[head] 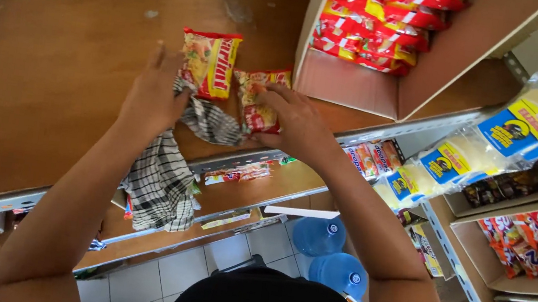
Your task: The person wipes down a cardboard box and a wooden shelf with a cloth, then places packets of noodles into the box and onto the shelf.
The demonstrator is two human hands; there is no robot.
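Note:
My left hand (152, 91) rests flat on a black-and-white checked cloth (165, 179) that lies on the brown wooden top shelf (50, 74) and hangs over its front edge. Beside its fingers lies a red-and-yellow noodle packet (211, 64). My right hand (293, 123) grips a second noodle packet (258, 101) of the same kind, tilted on the shelf next to the first. Both packets sit just left of an open cardboard box (354, 86).
The cardboard box holds several red snack packets (383, 21). Strips of yellow-and-blue sachets (491, 146) hang at the right. Lower shelves carry more packets (535, 234). Two blue water jugs (328, 252) stand on the tiled floor below.

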